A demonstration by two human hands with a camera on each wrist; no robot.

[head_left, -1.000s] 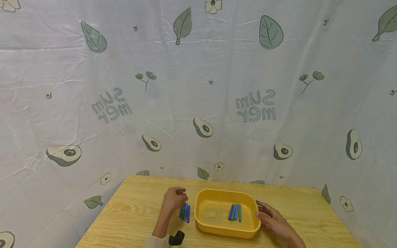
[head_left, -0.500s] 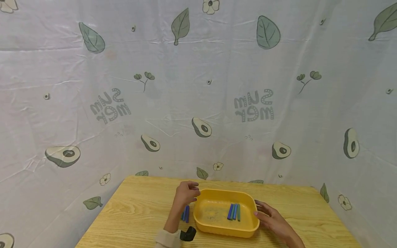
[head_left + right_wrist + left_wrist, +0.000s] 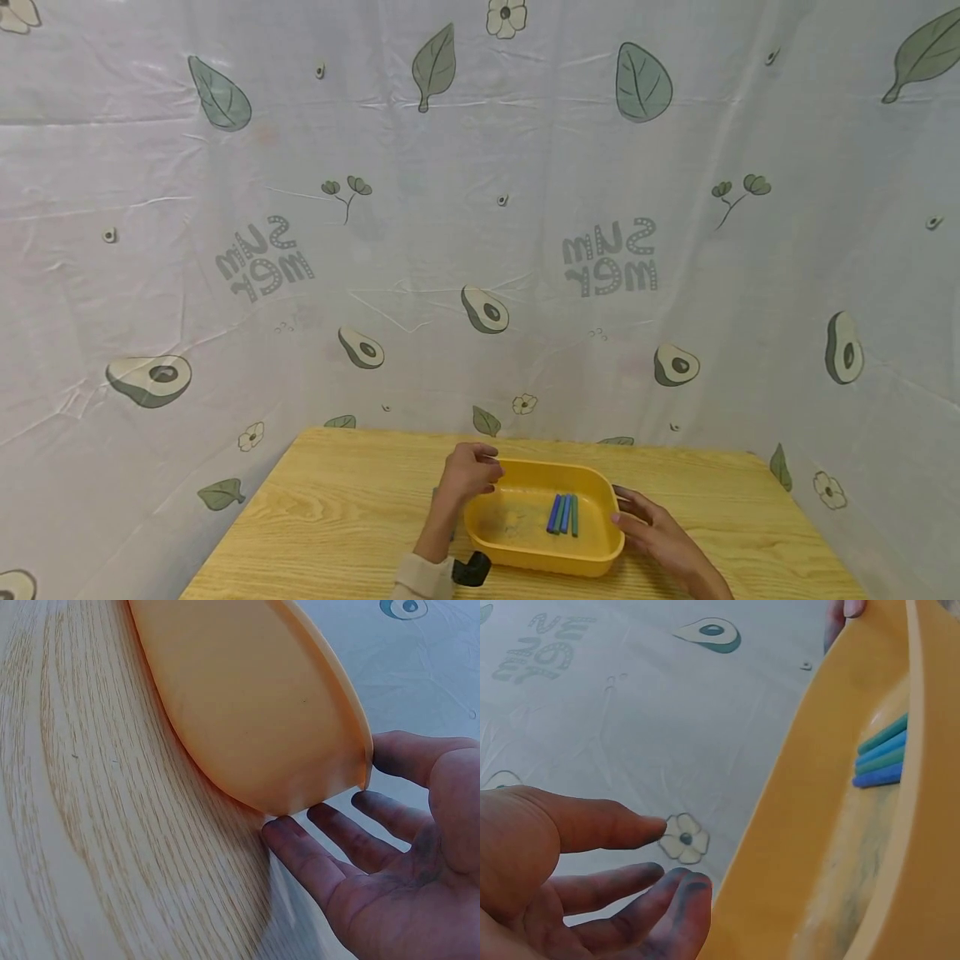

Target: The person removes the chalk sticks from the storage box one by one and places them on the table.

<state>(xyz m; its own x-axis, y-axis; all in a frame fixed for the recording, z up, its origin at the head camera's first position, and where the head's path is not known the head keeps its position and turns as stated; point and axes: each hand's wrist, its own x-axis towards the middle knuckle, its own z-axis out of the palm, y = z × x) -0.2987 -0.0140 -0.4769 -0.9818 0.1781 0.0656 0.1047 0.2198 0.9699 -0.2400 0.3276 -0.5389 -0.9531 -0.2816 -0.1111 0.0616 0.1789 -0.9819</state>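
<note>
Several blue, purple and green chalk sticks [image 3: 562, 514] lie side by side in the right half of a yellow tray [image 3: 543, 558]. Over the tray's far left corner hangs my left hand [image 3: 469, 473]. In the left wrist view its thumb and loosely bent fingers [image 3: 604, 825] are apart with nothing between them, and dark smudges mark the fingertips. My right hand [image 3: 660, 533] touches the tray's right end with spread thumb and fingers; the right wrist view shows the fingertips [image 3: 300, 840] against its wall. More chalk sticks left of the tray are mostly hidden by my left forearm.
The tray stands on a wooden table [image 3: 337, 500]. Powdery smudges mark its floor on the left. A pale curtain [image 3: 420, 250] printed with leaves and avocados hangs behind and beside the table. A black strap [image 3: 472, 570] sits at my left wrist.
My left hand has moved right, from above the chalk sticks on the table to the tray's left rim. My right hand stays at the tray's right end. The head view has shifted slightly.
</note>
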